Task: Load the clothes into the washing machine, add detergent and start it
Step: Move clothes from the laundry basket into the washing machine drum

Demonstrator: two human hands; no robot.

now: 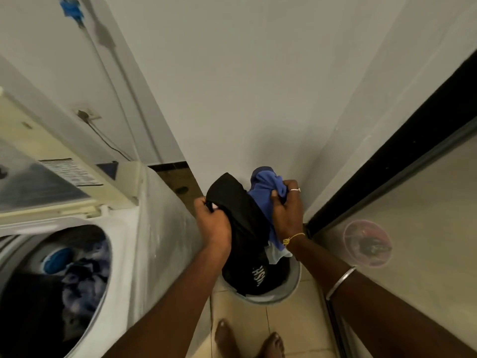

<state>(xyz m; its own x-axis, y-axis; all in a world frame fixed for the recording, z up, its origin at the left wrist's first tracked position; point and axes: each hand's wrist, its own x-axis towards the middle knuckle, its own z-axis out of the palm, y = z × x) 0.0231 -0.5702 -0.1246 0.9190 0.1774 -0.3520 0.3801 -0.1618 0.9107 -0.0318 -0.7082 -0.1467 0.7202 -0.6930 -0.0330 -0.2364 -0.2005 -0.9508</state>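
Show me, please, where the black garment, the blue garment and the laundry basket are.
black garment [242, 228]: head view, on its middle fold.
blue garment [265, 188]: head view, on its bunched upper part.
laundry basket [278, 295]: head view, on its grey near rim.

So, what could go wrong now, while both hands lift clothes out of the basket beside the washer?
1. The left hand grips the black garment with white lettering, whose lower end hangs inside the round grey basket; it may snag the rim or drag over the tiled floor.
2. A pale cloth hangs under the blue garment gripped by the right hand; it could drop on the way to the white top-loading washing machine.
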